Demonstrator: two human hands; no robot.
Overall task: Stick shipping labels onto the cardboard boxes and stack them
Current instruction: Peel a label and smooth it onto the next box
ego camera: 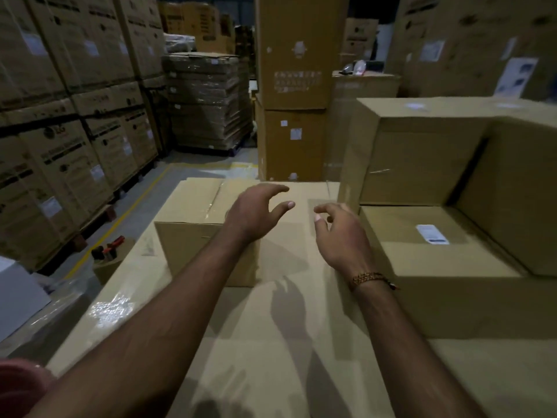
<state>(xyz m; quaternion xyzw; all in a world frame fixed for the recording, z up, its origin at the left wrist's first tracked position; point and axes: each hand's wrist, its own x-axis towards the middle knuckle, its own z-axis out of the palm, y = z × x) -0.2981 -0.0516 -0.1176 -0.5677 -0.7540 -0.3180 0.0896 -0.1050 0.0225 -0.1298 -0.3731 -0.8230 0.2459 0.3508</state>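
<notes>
**Cardboard all round, both hands reaching in empty**

Brown cardboard is filling your view. You are holding both arms out over the wide cardboard worktop, and neither hand is gripping anything. Your left hand is hovering in front of the small taped box, its fingers spread and loosely bent, thumb apart from the rest. Your right hand is hanging just beside it, fingers relaxed and slightly curled, a beaded bracelet sitting on the wrist.

The small taped box is standing on the worktop's far left part, its top seam sealed with clear tape; whether your left hand is touching it, you cannot tell from this angle. To your right, a labelled box is lying on the worktop with a white shipping label stuck on its top face. Another box is resting stacked on it at the back.

Off the worktop's left edge, red-handled tools are standing in a tape roll. Tall cartons are lining the aisle.
</notes>
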